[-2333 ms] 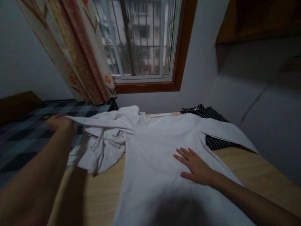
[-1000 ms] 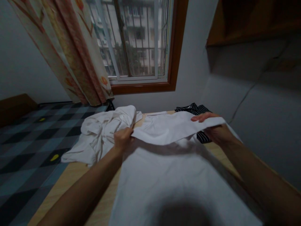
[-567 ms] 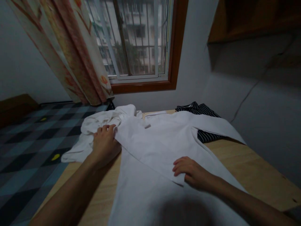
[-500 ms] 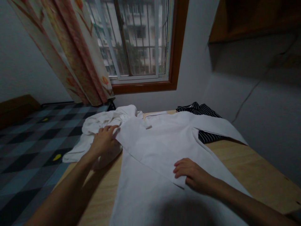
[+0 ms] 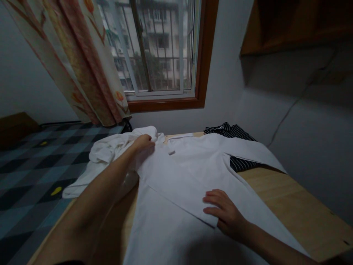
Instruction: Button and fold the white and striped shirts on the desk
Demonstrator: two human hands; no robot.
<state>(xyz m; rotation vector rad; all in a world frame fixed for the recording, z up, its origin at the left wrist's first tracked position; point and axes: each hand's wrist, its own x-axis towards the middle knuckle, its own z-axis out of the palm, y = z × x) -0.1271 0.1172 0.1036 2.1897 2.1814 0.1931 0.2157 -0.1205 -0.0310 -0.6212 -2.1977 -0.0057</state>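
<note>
A white shirt [image 5: 176,206] lies spread on a wooden table [image 5: 292,206], with its left sleeve folded across the body. My right hand [image 5: 224,213] rests flat on the end of that folded sleeve, fingers stretched out. Farther off, my left hand [image 5: 143,141] is at the shirt's left shoulder beside the collar, its fingers curled on the fabric. The shirt's right sleeve [image 5: 256,152] still lies out to the right.
A crumpled white garment [image 5: 107,154] hangs over the table's left edge. A black striped garment [image 5: 237,147] lies at the far right under the sleeve. Beyond are a window [image 5: 160,48], a flowered curtain [image 5: 79,62] and a checkered bed [image 5: 30,165] at left.
The left sleeve, lifted with both hands a second ago, now lies folded across the shirt. My left hand has moved from the sleeve fold up to the shoulder by the collar.
</note>
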